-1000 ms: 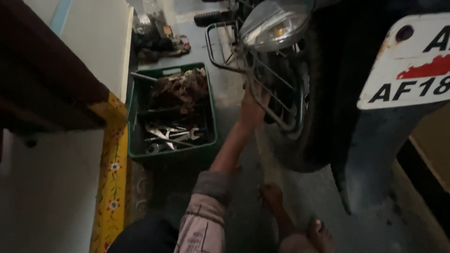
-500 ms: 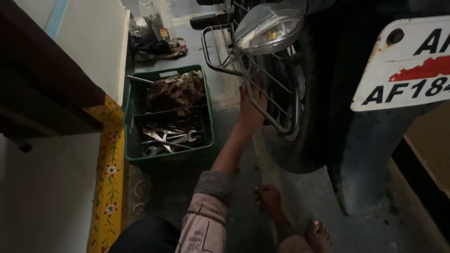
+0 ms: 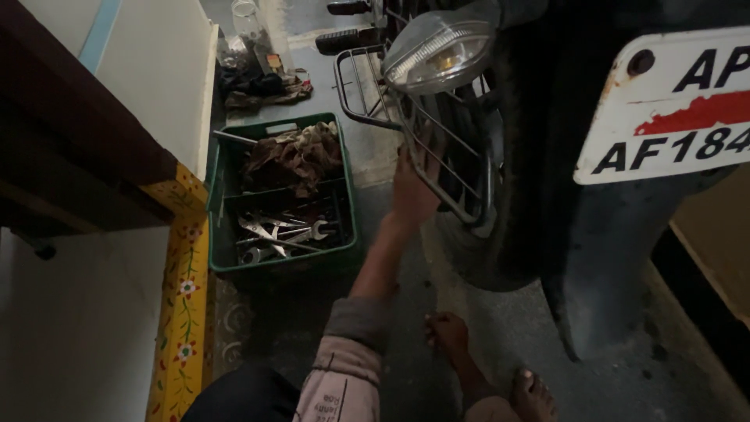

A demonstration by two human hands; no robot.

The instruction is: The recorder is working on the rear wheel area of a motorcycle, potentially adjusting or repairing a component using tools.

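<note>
1. While the left hand (image 3: 412, 187) pressed open-palmed against the wire guard (image 3: 437, 156) beside the rear wheel (image 3: 500, 195), no right hand showed.
2. Spanners lay in the green crate (image 3: 223, 203), left of that arm.

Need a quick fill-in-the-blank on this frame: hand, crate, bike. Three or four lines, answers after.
1. The left hand reaches up to the metal ____ beside the rear wheel.
2. The wrenches lie in a ____ plastic crate.
3. In the crate's far part lies a heap of brown ____.
4. Above the guard sits the motorcycle's tail ____.

Missing words: guard; green; rags; lamp
</note>
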